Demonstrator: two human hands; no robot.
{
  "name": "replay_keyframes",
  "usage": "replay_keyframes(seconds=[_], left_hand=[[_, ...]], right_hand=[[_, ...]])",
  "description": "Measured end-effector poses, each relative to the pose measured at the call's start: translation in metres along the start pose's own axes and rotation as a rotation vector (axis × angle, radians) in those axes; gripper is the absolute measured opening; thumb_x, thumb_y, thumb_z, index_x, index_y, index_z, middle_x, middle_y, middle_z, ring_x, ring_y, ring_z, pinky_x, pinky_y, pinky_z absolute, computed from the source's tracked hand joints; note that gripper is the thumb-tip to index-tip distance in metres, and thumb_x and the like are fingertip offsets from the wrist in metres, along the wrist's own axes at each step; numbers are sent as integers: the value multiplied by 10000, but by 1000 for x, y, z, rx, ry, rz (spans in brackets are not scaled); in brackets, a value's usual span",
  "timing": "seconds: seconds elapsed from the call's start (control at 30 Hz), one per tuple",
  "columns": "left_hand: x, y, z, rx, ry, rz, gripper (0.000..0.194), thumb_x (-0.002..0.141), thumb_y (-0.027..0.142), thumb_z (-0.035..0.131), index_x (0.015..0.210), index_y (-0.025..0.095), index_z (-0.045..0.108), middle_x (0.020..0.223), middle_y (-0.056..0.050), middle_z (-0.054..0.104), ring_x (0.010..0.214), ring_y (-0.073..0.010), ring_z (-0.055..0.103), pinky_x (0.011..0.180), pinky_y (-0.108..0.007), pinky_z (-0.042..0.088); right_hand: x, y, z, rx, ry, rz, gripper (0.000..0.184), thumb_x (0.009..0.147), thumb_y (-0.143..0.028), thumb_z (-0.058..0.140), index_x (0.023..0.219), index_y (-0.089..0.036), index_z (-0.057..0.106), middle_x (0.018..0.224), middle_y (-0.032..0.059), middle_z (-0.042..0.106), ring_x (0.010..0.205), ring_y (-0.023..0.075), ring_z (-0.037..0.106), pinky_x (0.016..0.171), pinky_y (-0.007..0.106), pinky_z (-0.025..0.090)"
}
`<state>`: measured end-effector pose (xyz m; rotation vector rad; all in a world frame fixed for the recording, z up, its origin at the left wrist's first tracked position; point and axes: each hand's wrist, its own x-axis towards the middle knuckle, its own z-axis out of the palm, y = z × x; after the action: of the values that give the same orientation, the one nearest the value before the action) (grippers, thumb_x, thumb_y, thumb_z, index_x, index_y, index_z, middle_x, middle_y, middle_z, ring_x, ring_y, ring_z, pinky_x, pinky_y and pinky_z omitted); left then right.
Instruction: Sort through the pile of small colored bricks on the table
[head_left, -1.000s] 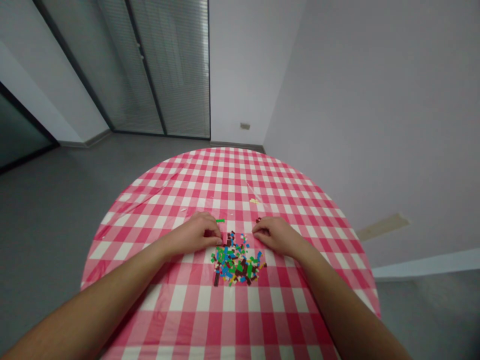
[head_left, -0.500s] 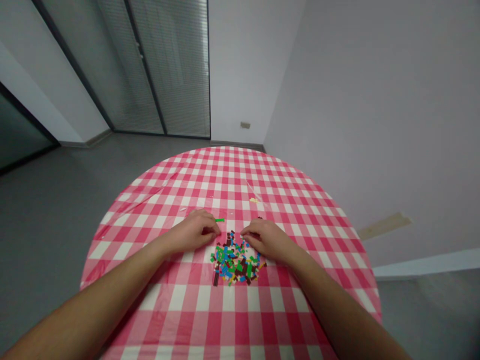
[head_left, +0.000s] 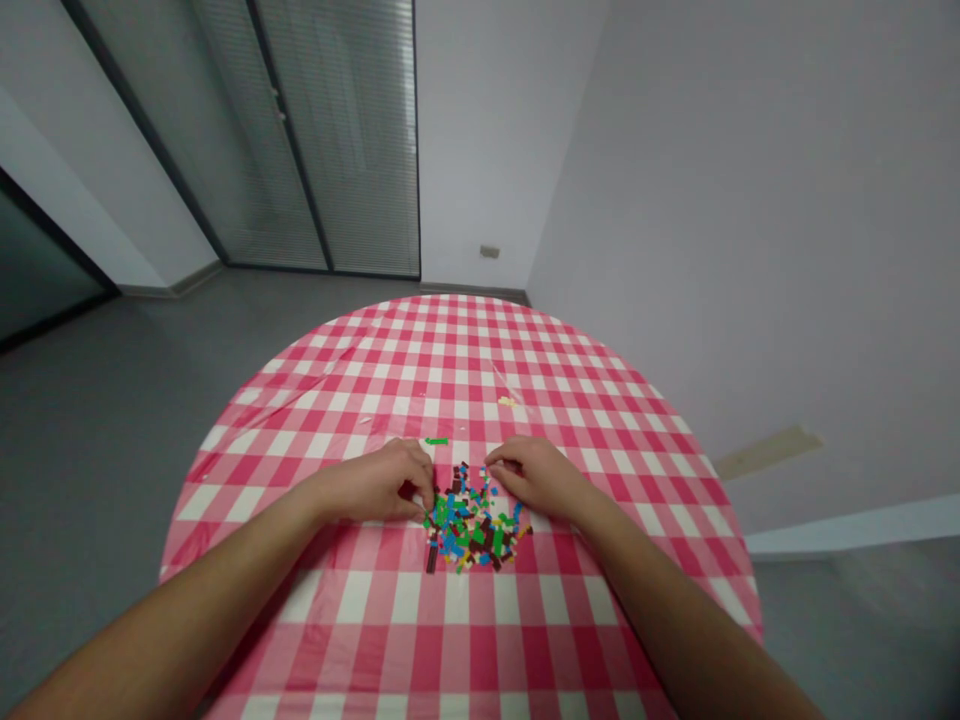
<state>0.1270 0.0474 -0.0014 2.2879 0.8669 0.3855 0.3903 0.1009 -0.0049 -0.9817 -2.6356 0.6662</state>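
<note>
A pile of small building bricks (head_left: pixel 472 535) in green, blue, brown, white and yellow lies on the checked tablecloth between my hands. At the pile's left edge, my left hand (head_left: pixel 394 482) has its fingers curled down in a pinch by some green bricks. Whatever those fingertips hold is too small to make out. My right hand (head_left: pixel 538 478) rests at the pile's upper right, thumb and fingers pinched together. A tiny piece may be between them, but I cannot tell. Beyond my left hand lies a green strip of bricks (head_left: pixel 436 441).
The round table wears a red and white checked cloth (head_left: pixel 465 650). Farther back on it lie a few pale yellow pieces (head_left: pixel 508 401) and a small white scrap (head_left: pixel 365 420). A wall (head_left: pixel 750 200) rises on the right; glass panels (head_left: pixel 337 150) stand behind.
My left hand has moved down toward the pile's left edge, leaving the green strip fully in view. My right hand has stayed nearly in place.
</note>
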Motion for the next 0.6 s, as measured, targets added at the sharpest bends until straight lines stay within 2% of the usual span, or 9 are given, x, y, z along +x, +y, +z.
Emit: replay_keyframes(seconds=[0.13, 0.2, 0.33, 0.4, 0.6], left_hand=[[2, 0, 1, 2, 35, -4, 111, 793, 106, 663, 738, 187, 715, 741, -11, 685, 733, -148, 602, 746, -277, 436], [1, -5, -3, 21, 95, -55, 123, 798, 111, 626, 731, 185, 699, 758, -12, 693, 737, -152, 605, 755, -286, 438], [-2, -23, -11, 84, 366, -330, 102, 789, 175, 604, 751, 185, 698, 766, -28, 705, 739, -179, 615, 699, -294, 440], [-3, -32, -14, 89, 450, -438, 111, 776, 186, 596, 750, 180, 704, 761, -34, 712, 721, -181, 623, 681, -294, 441], [2, -37, -9, 208, 493, -528, 183, 801, 257, 579, 778, 196, 750, 802, -57, 739, 737, -199, 637, 675, -313, 427]], right_hand=[[0, 2, -1, -2, 19, 10, 184, 870, -160, 581, 949, -182, 746, 920, 69, 751, 794, 172, 657, 721, 292, 476], [0, 4, -1, -2, 29, 14, 185, 882, -174, 574, 952, -183, 744, 911, 71, 751, 790, 175, 659, 720, 299, 481], [0, 7, 0, 8, 37, 15, 196, 883, -181, 566, 976, -182, 738, 918, 74, 749, 808, 185, 665, 730, 313, 495], [0, 7, 0, 13, 35, 20, 200, 883, -180, 563, 983, -184, 737, 920, 74, 748, 808, 185, 665, 729, 314, 498], [0, 6, -1, 18, 19, 35, 199, 896, -195, 559, 987, -187, 736, 932, 76, 750, 806, 184, 667, 725, 311, 498]])
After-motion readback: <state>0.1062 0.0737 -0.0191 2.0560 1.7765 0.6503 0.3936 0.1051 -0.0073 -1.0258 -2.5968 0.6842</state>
